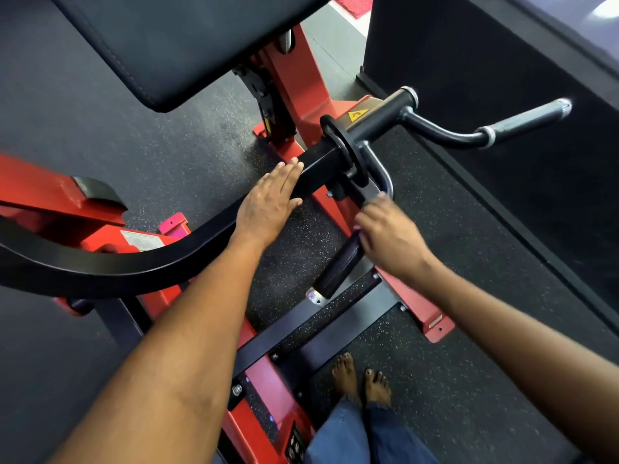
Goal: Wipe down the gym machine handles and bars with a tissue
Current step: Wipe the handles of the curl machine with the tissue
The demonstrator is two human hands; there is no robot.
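My left hand (272,199) lies flat with straight fingers on the black curved lever arm (140,262) of the red gym machine. My right hand (385,229) curls its fingers around the upper part of the near handle, just above its black knurled grip (338,262) and below the bent silver bar (385,175). No tissue shows; the palm hides whatever is under it. A second handle (522,122) with a chrome grip sticks out to the right at the top.
A black padded rest (167,45) hangs over the upper left. The red frame (301,78) and a black cross plate (335,323) lie on the speckled rubber floor. My bare feet (361,380) stand by the plate. A dark wall (502,45) rises on the right.
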